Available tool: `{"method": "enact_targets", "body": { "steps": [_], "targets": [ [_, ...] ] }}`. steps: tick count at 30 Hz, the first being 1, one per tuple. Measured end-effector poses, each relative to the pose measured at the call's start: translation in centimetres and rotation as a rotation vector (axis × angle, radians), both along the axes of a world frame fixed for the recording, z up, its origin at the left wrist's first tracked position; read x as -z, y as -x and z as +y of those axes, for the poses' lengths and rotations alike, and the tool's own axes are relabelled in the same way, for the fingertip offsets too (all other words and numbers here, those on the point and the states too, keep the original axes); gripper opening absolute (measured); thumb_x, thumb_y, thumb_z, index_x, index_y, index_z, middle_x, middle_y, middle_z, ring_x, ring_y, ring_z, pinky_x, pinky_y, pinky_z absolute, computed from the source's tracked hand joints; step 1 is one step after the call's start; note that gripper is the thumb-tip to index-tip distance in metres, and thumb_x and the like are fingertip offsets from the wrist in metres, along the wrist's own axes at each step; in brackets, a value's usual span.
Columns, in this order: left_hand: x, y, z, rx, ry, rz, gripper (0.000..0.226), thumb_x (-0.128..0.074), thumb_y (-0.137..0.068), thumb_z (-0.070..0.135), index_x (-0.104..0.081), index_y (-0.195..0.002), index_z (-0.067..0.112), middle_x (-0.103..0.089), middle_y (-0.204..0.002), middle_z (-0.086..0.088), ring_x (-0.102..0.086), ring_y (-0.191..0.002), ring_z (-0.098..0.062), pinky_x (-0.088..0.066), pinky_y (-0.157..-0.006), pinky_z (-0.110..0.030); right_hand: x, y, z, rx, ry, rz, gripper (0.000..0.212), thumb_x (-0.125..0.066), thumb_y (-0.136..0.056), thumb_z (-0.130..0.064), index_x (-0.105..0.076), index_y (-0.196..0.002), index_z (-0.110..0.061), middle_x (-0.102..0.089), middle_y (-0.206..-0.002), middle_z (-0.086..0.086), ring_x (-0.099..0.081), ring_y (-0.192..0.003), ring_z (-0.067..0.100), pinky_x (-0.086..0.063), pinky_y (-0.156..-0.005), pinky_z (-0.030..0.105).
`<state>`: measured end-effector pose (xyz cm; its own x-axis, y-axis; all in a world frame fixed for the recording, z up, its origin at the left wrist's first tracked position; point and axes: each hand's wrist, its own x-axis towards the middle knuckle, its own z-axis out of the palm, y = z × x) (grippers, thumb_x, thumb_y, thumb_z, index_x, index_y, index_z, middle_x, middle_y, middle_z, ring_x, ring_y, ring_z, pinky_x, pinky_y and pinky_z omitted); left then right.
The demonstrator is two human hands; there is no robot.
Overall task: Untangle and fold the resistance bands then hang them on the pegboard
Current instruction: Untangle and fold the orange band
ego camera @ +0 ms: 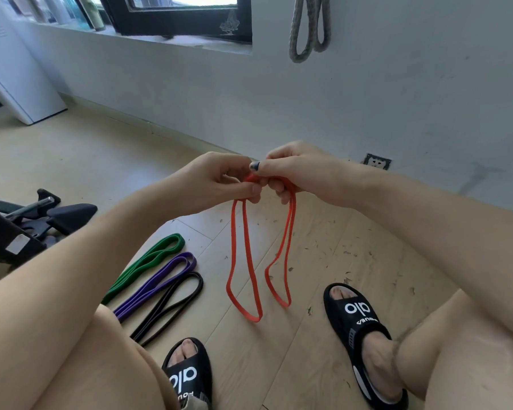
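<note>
An orange resistance band point(249, 261) hangs in two long loops from both my hands, held together above the floor. My left hand point(219, 179) pinches the band's gathered top between thumb and fingers. My right hand point(290, 170) grips the same bunch from the right, fingers curled round it. On the wooden floor to the left lie three folded bands side by side: green point(148, 260), purple point(160, 279) and black point(172, 303). A grey braided band point(308, 25) hangs in loops on the wall at the top. No pegboard is in view.
My feet in black slippers point(359, 329) stand on the floor below the orange loops. Black exercise equipment point(27, 220) sits at the left. A wall socket point(378, 161) is low on the grey wall. A window sill point(160, 39) with bottles runs along the top left.
</note>
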<state>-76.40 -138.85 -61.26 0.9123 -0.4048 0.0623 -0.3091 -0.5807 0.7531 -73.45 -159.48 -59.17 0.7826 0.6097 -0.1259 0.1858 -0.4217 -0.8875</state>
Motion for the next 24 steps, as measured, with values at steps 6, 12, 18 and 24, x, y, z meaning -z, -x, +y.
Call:
{"method": "enact_targets", "body": {
  "steps": [6,12,18,24],
  "targets": [
    [0.7,0.0,-0.4,0.007,-0.030,0.075,0.011,-0.076,-0.092,0.013,-0.072,-0.102,0.013,-0.075,-0.096,-0.003,-0.073,-0.094,-0.022,-0.059,-0.095,-0.046,-0.3,-0.2,0.2,0.029,-0.086,0.001,0.026,-0.061,-0.100,-0.025,-0.069,-0.084,-0.006,-0.054,-0.062,-0.001,-0.049,-0.053,0.011,-0.051,-0.060,0.028],
    [1.1,0.0,-1.6,-0.016,0.112,0.101,0.024,-0.077,-0.090,0.010,-0.069,-0.109,0.022,-0.073,-0.096,0.007,-0.070,-0.091,-0.009,-0.057,-0.086,-0.027,-0.4,-0.2,0.2,0.041,-0.151,0.038,0.025,-0.060,-0.099,-0.021,-0.065,-0.085,-0.001,-0.049,-0.060,0.002,-0.046,-0.052,0.013,-0.046,-0.057,0.027],
    [2.0,-0.1,-2.2,-0.009,0.273,0.289,0.029,-0.072,-0.093,0.009,-0.070,-0.121,0.013,-0.076,-0.116,0.000,-0.070,-0.114,-0.014,-0.053,-0.097,-0.027,-0.5,-0.4,0.0,0.079,-0.286,0.154,0.022,-0.058,-0.098,-0.017,-0.059,-0.082,-0.002,-0.044,-0.060,0.002,-0.038,-0.050,0.015,-0.039,-0.059,0.032],
    [2.8,-0.6,-3.1,0.007,0.248,0.272,0.027,-0.074,-0.093,0.016,-0.074,-0.120,0.017,-0.077,-0.118,-0.001,-0.070,-0.115,-0.019,-0.052,-0.107,-0.040,-0.6,-0.5,0.0,0.086,-0.363,0.165,0.018,-0.055,-0.099,-0.018,-0.057,-0.087,-0.005,-0.042,-0.065,0.001,-0.035,-0.053,0.013,-0.036,-0.059,0.031]
  ]
}}
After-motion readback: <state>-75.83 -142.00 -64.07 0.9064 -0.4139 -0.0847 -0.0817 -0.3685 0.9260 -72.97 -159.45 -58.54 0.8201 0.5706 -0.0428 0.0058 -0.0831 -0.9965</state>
